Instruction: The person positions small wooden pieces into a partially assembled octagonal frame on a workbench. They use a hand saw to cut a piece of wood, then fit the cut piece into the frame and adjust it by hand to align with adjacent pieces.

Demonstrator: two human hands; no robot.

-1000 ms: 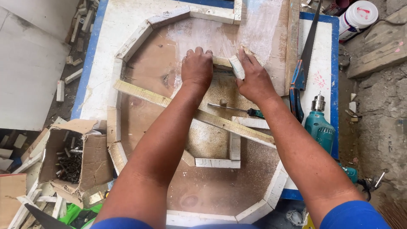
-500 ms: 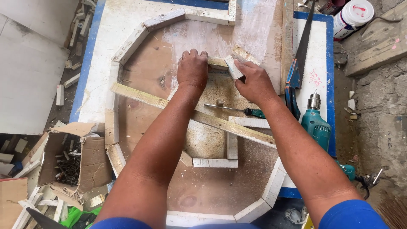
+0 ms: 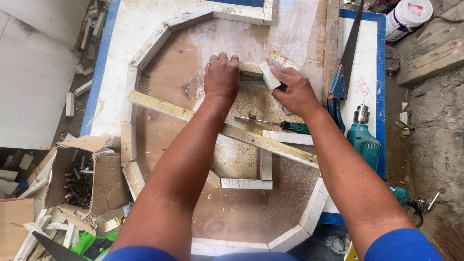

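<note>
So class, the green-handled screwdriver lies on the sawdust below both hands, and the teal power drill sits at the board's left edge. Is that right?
Not quite. The head view shows the teal power drill at the board's right edge, beside the handsaw. The green-handled screwdriver does lie on the sawdust below both hands.

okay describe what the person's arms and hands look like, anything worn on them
Both arms are bare from the hands up to short blue sleeves at the upper arms. The left hand and right hand wear no gloves; no watch, rings or bands show.
</note>
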